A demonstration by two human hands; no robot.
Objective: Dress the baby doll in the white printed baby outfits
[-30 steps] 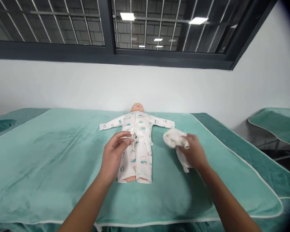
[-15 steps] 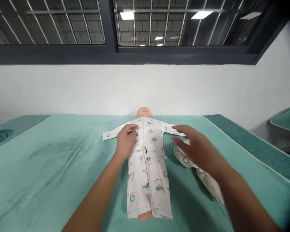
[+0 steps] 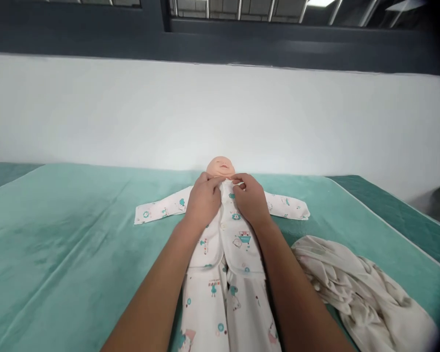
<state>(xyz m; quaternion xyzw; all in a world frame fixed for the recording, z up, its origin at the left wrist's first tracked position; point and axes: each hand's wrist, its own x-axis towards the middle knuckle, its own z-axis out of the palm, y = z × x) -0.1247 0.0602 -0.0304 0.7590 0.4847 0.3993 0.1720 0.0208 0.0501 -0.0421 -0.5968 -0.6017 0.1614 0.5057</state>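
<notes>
A baby doll (image 3: 220, 166) lies on its back with its head toward the wall. It wears a white printed baby jacket (image 3: 242, 244) with both sleeves spread out, and matching white trousers (image 3: 205, 305). At the neck, my left hand (image 3: 205, 198) pinches the jacket's collar edge from one side. My right hand (image 3: 250, 195) pinches the collar from the other side, its fingertips close to the left ones. What lies between the fingertips is too small to make out. Below the hands, the jacket's front edges meet down the chest and part at the hem.
A crumpled off-white cloth (image 3: 366, 293) lies to the right of the doll. A green padded mat (image 3: 77, 244) covers the surface, with a darker green strip (image 3: 388, 215) along its right side. Behind stands a white wall (image 3: 220, 112) under a dark window frame (image 3: 242, 46).
Both hands have moved from apart above the doll's sides inward to the collar and closed on it. The view has moved closer and tilted down.
</notes>
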